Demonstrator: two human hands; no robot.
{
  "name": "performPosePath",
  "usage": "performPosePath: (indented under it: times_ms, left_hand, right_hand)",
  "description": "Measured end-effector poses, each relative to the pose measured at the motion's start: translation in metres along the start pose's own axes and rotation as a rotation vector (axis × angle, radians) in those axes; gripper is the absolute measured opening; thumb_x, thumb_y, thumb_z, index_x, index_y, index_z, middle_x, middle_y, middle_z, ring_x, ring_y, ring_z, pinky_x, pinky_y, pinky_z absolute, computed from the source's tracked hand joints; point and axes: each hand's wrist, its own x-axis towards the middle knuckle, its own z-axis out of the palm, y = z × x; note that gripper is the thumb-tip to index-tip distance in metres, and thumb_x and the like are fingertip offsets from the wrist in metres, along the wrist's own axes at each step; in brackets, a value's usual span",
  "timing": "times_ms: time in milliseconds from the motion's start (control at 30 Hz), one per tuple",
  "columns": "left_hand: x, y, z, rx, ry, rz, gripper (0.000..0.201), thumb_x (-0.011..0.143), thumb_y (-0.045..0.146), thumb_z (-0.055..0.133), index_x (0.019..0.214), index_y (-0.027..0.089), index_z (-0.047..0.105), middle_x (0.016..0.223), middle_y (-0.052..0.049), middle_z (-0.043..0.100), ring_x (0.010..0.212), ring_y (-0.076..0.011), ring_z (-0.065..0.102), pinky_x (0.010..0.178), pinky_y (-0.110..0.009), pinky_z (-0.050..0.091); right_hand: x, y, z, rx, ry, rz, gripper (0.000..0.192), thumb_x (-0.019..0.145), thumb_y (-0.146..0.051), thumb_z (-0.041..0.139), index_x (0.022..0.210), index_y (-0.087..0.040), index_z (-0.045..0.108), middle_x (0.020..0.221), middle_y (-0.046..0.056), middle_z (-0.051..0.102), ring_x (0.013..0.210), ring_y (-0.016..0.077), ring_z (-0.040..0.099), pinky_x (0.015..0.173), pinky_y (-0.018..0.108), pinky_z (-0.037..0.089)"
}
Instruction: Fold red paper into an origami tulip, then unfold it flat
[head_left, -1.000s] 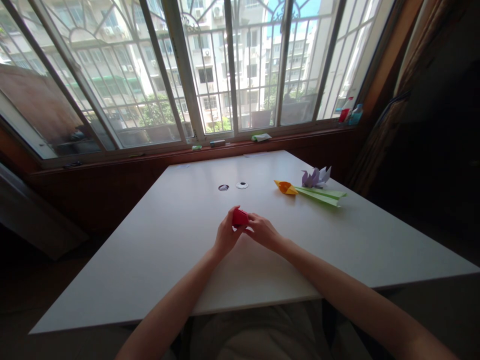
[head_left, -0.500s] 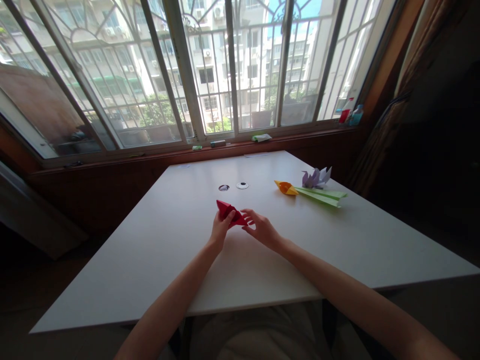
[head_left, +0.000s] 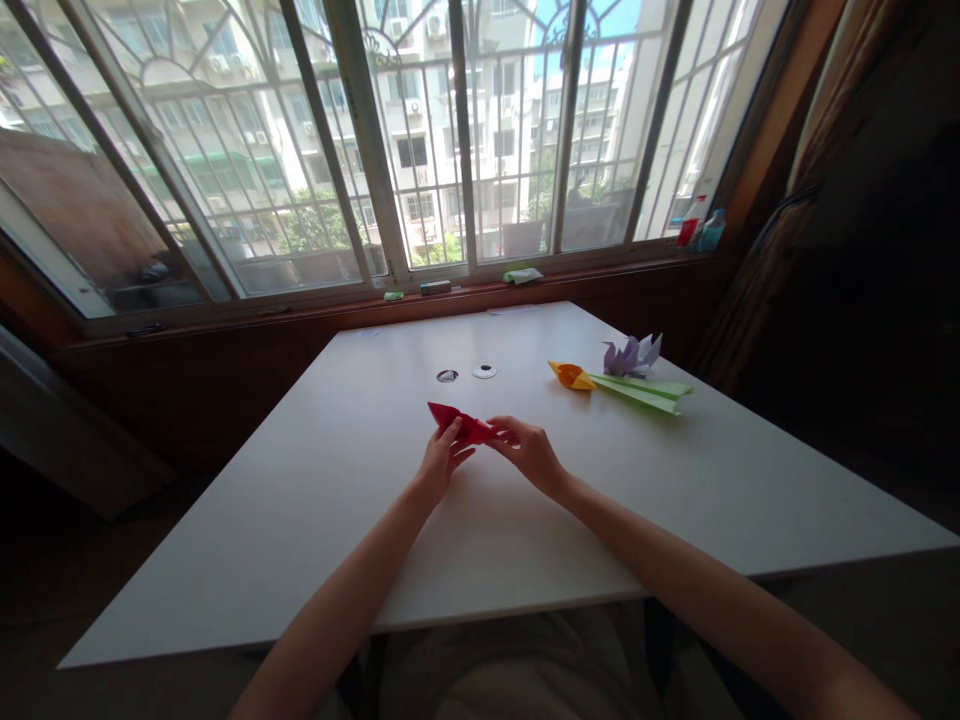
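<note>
**Working the red fold between two hands**

We are holding a folded red paper piece (head_left: 459, 423) just above the white table (head_left: 315, 500), near its middle and a little in front of the two round holes (head_left: 465, 374) in the top. Our left hand (head_left: 441, 462) is pinching the piece from below and behind, fingers narrowed onto the paper with the thumb side hidden, while our right hand (head_left: 531, 452) is closing its fingertips on the end that points toward us and to the right. Both grips are tight on the paper; neither hand is open. The far tip of the piece is sticking out to the left, free of either hand.

To do this well, we are judging that the left hand should be acting as the anchor, keeping the layers stacked, while the right does the fine shaping. We are better off pressing with the fingertip pads than with nails, and easing along the crease rather than tugging, since thin paper tears at a point. Lowering the piece to the table would probably give a firmer backing.

Well apart, on the right, an orange paper bloom (head_left: 571, 375) on a green paper stem (head_left: 641, 391) and a purple paper figure (head_left: 634, 353) are lying untouched.
</note>
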Motion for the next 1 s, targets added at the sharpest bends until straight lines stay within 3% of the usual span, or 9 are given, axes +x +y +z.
performPosePath:
  times_ms: [233,367,567,1000]
  left_hand:
    - [0.006,-0.007,-0.005,0.06,0.061,-0.044,0.032,0.069,0.04,0.057,0.086,0.014,0.056,0.085,-0.008,0.063,0.07,-0.0139,0.059,0.059,-0.023,0.044]
    - [0.002,-0.006,-0.002,0.18,-0.061,-0.076,0.037,0.069,0.043,0.056,0.086,0.011,0.059,0.078,-0.01,0.065,0.068,-0.016,0.059,0.056,-0.023,0.042]
    - [-0.009,0.002,0.007,0.272,-0.212,-0.073,0.028,0.068,0.035,0.057,0.08,0.01,0.062,0.07,-0.007,0.065,0.064,-0.0146,0.058,0.065,-0.025,0.041]
    - [-0.008,-0.003,0.003,0.433,-0.148,-0.05,0.035,0.069,0.044,0.053,0.067,0.011,0.061,0.061,-0.004,0.061,0.056,-0.012,0.052,0.058,-0.024,0.038]
  right_hand:
    - [0.0,-0.005,-0.002,0.033,-0.062,0.073,0.023,0.08,-0.035,0.047,0.095,-0.02,0.056,0.072,0.003,0.065,0.062,0.0139,0.062,0.057,0.027,0.05]
    - [0.003,-0.005,-0.003,0.046,0.001,0.102,0.027,0.077,-0.034,0.051,0.099,-0.019,0.053,0.08,0.005,0.063,0.065,0.0145,0.061,0.056,0.028,0.051]
    - [0.004,-0.004,-0.002,0.076,0.028,-0.003,0.045,0.07,-0.026,0.058,0.113,-0.023,0.045,0.111,0.008,0.053,0.092,0.0182,0.057,0.075,0.035,0.05]
    - [0.002,-0.005,0.0,0.108,-0.023,-0.056,0.044,0.07,-0.018,0.056,0.113,-0.023,0.045,0.097,0.005,0.06,0.087,0.0162,0.059,0.073,0.032,0.053]
